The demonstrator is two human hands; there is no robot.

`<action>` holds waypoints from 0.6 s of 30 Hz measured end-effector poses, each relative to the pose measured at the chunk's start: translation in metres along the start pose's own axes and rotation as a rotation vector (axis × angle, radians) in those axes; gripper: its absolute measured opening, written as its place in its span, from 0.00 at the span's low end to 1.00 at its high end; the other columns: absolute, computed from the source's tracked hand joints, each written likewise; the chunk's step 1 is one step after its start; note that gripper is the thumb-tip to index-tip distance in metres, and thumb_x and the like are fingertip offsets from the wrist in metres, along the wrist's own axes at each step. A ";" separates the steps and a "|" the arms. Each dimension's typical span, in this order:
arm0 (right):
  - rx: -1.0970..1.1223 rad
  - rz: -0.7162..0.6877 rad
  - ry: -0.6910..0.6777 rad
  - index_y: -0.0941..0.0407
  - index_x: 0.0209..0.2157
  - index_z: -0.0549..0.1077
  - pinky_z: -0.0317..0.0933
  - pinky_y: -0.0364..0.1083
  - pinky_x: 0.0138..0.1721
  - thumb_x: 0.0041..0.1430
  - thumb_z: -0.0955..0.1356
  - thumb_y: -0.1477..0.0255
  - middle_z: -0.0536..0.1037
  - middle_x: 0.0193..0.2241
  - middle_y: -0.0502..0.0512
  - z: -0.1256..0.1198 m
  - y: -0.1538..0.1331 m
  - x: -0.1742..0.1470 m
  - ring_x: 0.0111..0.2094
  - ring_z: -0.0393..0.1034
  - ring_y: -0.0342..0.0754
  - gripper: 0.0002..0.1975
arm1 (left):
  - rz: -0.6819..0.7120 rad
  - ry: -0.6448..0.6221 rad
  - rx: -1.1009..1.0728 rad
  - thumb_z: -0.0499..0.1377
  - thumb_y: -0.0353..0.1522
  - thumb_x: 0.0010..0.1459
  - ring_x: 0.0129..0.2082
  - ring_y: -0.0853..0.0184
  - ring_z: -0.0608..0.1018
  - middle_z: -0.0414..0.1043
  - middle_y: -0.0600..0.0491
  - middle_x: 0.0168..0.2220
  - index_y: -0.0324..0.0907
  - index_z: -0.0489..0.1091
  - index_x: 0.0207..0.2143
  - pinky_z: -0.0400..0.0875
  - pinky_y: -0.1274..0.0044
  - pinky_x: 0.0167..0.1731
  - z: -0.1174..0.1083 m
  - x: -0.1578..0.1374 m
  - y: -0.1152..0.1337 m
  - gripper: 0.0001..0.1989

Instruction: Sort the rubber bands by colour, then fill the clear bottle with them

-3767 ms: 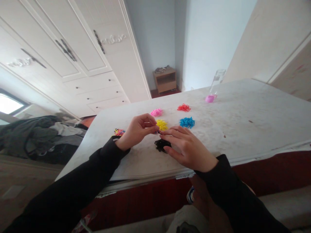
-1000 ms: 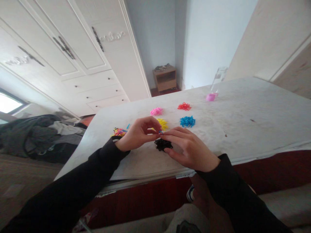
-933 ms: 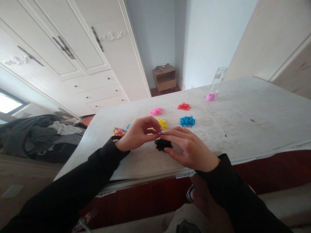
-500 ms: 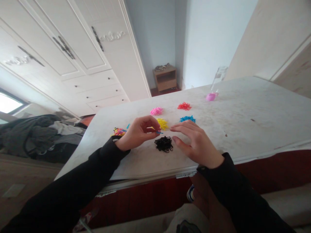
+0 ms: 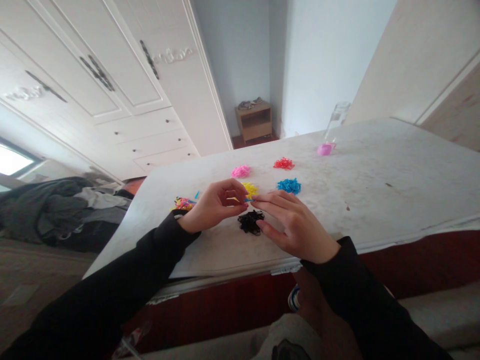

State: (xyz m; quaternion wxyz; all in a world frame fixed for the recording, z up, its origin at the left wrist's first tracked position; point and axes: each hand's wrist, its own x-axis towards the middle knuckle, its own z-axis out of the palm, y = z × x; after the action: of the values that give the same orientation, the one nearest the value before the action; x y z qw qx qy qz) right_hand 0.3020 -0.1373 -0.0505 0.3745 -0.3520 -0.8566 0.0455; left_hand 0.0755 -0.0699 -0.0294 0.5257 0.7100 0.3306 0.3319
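My left hand (image 5: 215, 205) pinches a small blue rubber band (image 5: 248, 200) between thumb and fingertips, above the table. Stretched fingers of my right hand (image 5: 296, 222) reach the band from the right, its thumb held apart near a pile of black bands (image 5: 249, 221). Whether the right fingertips grip the band is too small to make out. Just behind the hands lies a yellow pile (image 5: 249, 190), partly covered by my left fingers. A blue pile (image 5: 289, 186) sits beyond my right hand. Beside my left wrist is a mixed-colour pile (image 5: 182, 203), partly hidden.
Farther back on the white table (image 5: 375, 190) are a pink pile (image 5: 240, 172) and a red pile (image 5: 284, 164). A clear bottle (image 5: 338, 117) stands at the far right with a pink object (image 5: 325, 149) by it. Clothes (image 5: 56, 210) are heaped left of the table.
My right hand has moved left, bringing its fingertips to the blue band at my left fingers. More of the blue pile shows. My left hand has stayed about where it was.
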 end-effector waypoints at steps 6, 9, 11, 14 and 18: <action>-0.136 0.269 0.249 0.59 0.48 0.78 0.67 0.61 0.56 0.66 0.67 0.70 0.82 0.49 0.62 -0.011 0.026 -0.007 0.51 0.74 0.60 0.13 | 0.014 0.020 0.011 0.71 0.27 0.52 0.34 0.73 0.80 0.75 0.55 0.33 0.40 0.71 0.36 0.79 0.80 0.39 -0.002 0.000 0.000 0.12; -0.214 0.403 0.306 0.60 0.45 0.79 0.67 0.61 0.54 0.64 0.67 0.70 0.83 0.47 0.63 -0.021 0.045 -0.014 0.51 0.74 0.62 0.13 | 0.055 0.055 0.036 0.71 0.28 0.53 0.34 0.73 0.79 0.75 0.55 0.33 0.39 0.73 0.34 0.78 0.80 0.38 -0.004 0.002 -0.001 0.10; -0.226 0.437 0.298 0.60 0.45 0.80 0.67 0.61 0.53 0.64 0.67 0.70 0.83 0.46 0.63 -0.025 0.051 -0.018 0.50 0.75 0.62 0.13 | 0.068 0.084 0.055 0.71 0.29 0.53 0.34 0.72 0.78 0.76 0.54 0.33 0.38 0.74 0.33 0.78 0.79 0.37 -0.005 0.003 -0.001 0.08; -0.215 0.431 0.260 0.58 0.44 0.79 0.67 0.60 0.54 0.63 0.66 0.69 0.83 0.46 0.62 -0.026 0.051 -0.020 0.50 0.75 0.61 0.13 | 0.077 0.125 0.078 0.71 0.31 0.52 0.34 0.70 0.78 0.76 0.53 0.32 0.38 0.75 0.32 0.78 0.78 0.36 -0.007 0.005 -0.001 0.09; -0.217 0.416 0.180 0.57 0.43 0.79 0.65 0.60 0.55 0.64 0.66 0.69 0.83 0.46 0.62 -0.023 0.045 -0.019 0.50 0.74 0.62 0.12 | 0.079 0.208 0.108 0.72 0.32 0.51 0.33 0.69 0.78 0.77 0.52 0.31 0.38 0.75 0.30 0.77 0.77 0.36 -0.009 0.007 -0.002 0.09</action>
State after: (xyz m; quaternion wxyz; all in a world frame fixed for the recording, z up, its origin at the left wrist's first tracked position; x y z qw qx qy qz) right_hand 0.3521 -0.1198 -0.0608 0.3918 -0.5616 -0.7288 -0.0020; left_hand 0.0719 -0.0586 -0.0283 0.4362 0.7115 0.3725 0.4060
